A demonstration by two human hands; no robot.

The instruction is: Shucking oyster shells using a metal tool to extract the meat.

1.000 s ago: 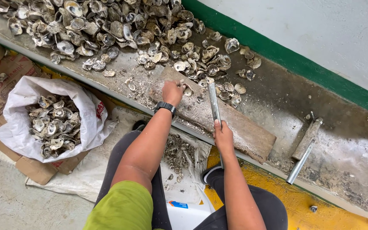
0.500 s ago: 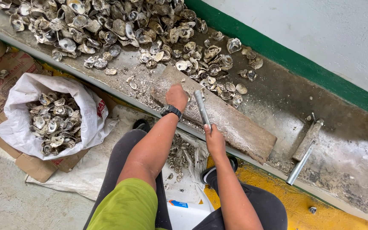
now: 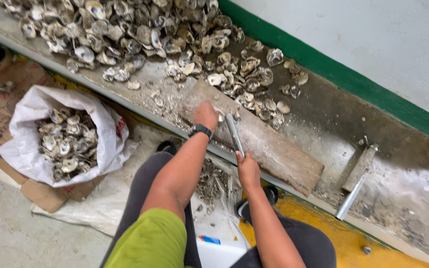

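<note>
The right hand (image 3: pixel 248 169) has its grip closed around the lower end of a grey metal bar (image 3: pixel 235 135). The bar's long axis runs up and slightly left from the fist, its free end pointing toward the shell pile (image 3: pixel 140 34) and lying just beside the left hand (image 3: pixel 206 114). Most of the bar sticks out beyond the grip, over the near part of a worn wooden board (image 3: pixel 269 144).

The left hand is curled shut, knuckles up, pressing down on the board's far end; whatever it holds is hidden under the fingers. A black wristwatch (image 3: pixel 200 130) sits on that wrist. Both forearms reach forward from the seated person's lap, the left one long and nearly straight, the right one bent in closer.

The board lies slantwise on the dirty concrete tabletop (image 3: pixel 323 129), with loose oyster shells scattered around its far end. A second metal tool (image 3: pixel 356 186) lies to the right, well apart. On the floor to the left, a white sack (image 3: pixel 107 134) stands open, filled with shells.
</note>
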